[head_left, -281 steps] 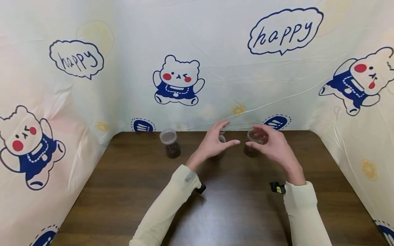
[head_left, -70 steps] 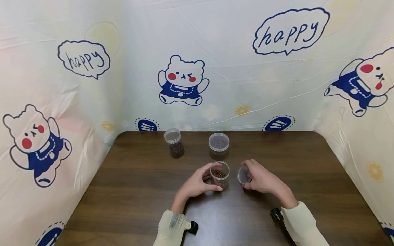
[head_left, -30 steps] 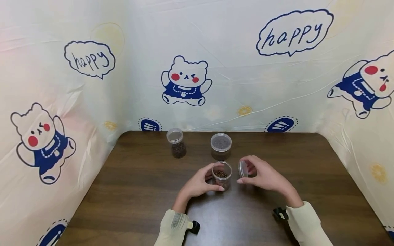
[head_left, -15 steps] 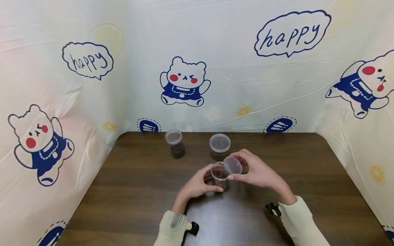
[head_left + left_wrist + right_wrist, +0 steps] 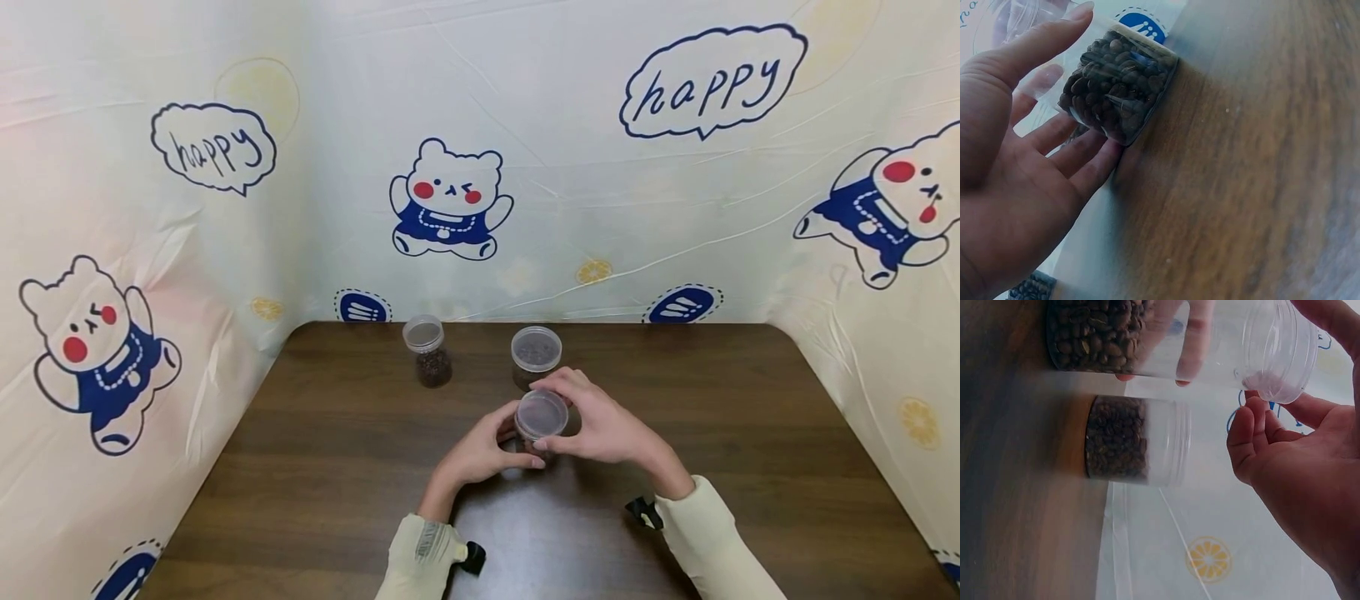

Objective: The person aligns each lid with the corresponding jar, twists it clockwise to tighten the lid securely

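Observation:
A clear plastic jar point(image 5: 1100, 337) of coffee beans stands upright on the wooden table, between both hands. My left hand point(image 5: 480, 450) grips its body, thumb at the near side and fingers round the far side. The beans point(image 5: 1116, 84) fill its lower part in the left wrist view. Over the jar's mouth lies a clear lid point(image 5: 543, 412), roughly level. My right hand point(image 5: 600, 423) holds this lid by its edge, thumb in front and fingers behind. In the right wrist view the lid point(image 5: 1285, 350) overlaps the top of the jar.
Behind, a wide lidded jar point(image 5: 536, 354) with coffee beans stands near the table's far edge. A slimmer lidded jar point(image 5: 432, 362) of dark beans stands to its left. A printed cloth point(image 5: 562, 192) encloses the wooden table point(image 5: 337, 467) at the back and sides.
The jar was brought forward from the back right and its lid came off. Over the last second my right hand has carried the lid left, tilted it flat and laid it over the mouth.

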Tool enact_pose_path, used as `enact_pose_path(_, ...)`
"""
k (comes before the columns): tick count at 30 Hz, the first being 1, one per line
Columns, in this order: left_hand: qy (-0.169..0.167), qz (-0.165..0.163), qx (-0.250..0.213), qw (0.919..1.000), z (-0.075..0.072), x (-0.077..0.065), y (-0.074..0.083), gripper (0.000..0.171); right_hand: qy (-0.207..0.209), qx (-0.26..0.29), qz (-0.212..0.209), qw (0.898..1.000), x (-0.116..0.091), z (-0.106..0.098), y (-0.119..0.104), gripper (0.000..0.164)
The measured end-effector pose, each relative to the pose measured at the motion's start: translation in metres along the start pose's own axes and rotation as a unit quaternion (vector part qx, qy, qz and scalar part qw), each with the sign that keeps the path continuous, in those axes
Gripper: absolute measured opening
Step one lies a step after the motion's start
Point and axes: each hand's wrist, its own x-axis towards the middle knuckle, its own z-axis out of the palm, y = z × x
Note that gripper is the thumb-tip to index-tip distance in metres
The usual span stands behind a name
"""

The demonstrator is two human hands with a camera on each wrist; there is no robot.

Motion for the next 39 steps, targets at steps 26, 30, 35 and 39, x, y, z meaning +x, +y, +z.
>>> enact_pose_path(26, 0.0, 0.009, 0.001, 1.0, -0.001, -0.001, 0.0, 0.077, 0.021, -0.021, 0.021, 0.999, 0.003, 0.009, 0.0, 0.068)
enact_pose_path(30, 0.001, 0.004, 0.004, 1.0, -0.001, 0.0, 0.001, 0.076, 0.05, -0.04, 0.035, 0.997, 0.002, 0.015, -0.005, 0.067)
enact_pose_path(35, 0.0, -0.001, 0.004, 1.0, -0.001, -0.001, 0.001, 0.074, 0.073, -0.083, 0.046, 0.993, 0.0, 0.023, -0.01, 0.071)
enact_pose_path(39, 0.003, -0.002, 0.008, 1.0, -0.001, -0.001, 0.001, 0.073, 0.059, -0.074, 0.057, 0.994, -0.003, 0.023, -0.008, 0.083)
